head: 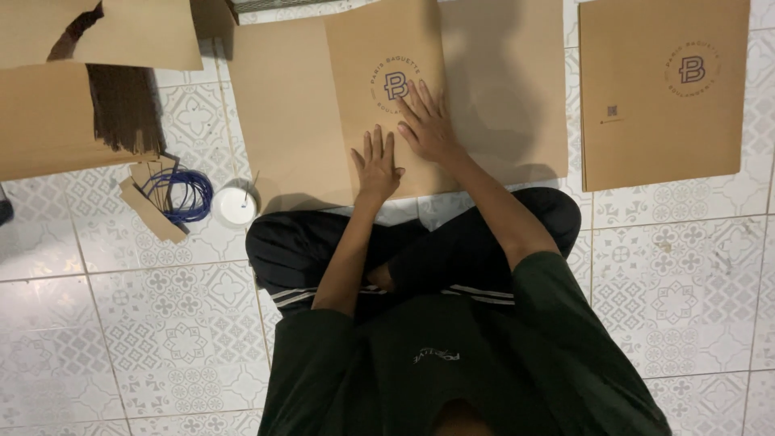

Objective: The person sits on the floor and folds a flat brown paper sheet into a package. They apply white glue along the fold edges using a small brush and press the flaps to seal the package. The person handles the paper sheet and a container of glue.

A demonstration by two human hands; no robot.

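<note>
1. I see a patterned tile floor (121,323) with a person seated cross-legged on it, dark trousers and a dark green shirt.
2. Straight ahead lies the large brown paper sheet (291,121), flat on the tiles, with one panel (379,48) folded over its middle; a round printed mark sits on that panel.
3. To the right, well apart, a flat brown bag (646,121) rests on the floor, showing the same kind of round mark.
4. At the upper left I make out a stack of brown paper (48,113) with dark handles (121,105) hanging from it.
5. My right hand (428,125) lies flat on the folded panel, fingers spread wide, holding nothing.
6. My left hand (377,165) presses flat just beside it, nearer the sheet's close edge, fingers open and loosely together.
7. Left of the sheet sits a blue cord coil (182,194) on cardboard scraps.
8. A small white cup (234,206) stands between the coil and the sheet.
</note>
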